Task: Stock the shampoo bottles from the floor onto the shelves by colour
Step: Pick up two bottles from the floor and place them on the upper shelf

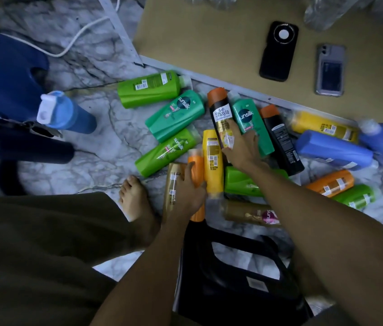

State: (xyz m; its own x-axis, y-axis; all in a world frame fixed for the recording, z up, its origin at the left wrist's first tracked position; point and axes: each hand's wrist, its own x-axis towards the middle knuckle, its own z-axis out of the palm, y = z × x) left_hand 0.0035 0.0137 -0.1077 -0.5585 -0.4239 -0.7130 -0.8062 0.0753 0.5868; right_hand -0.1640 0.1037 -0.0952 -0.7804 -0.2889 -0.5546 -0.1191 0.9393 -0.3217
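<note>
The left hand (189, 184) curls its fingers round an orange bottle (197, 170) lying on the marble floor (105, 142), thumb against the yellow bottle (213, 161) beside it. The right hand (244, 149) is spread — fingers straight and apart — with a fingertip touching the black Safi Shayla bottle (220, 114). The bottles lie scattered by the brown shelf board (209, 43): seven green, two black, two yellow, two orange, two gold, two blue. On the board rest two phones — a black one (278, 50) and a grey one (330, 70).
</note>
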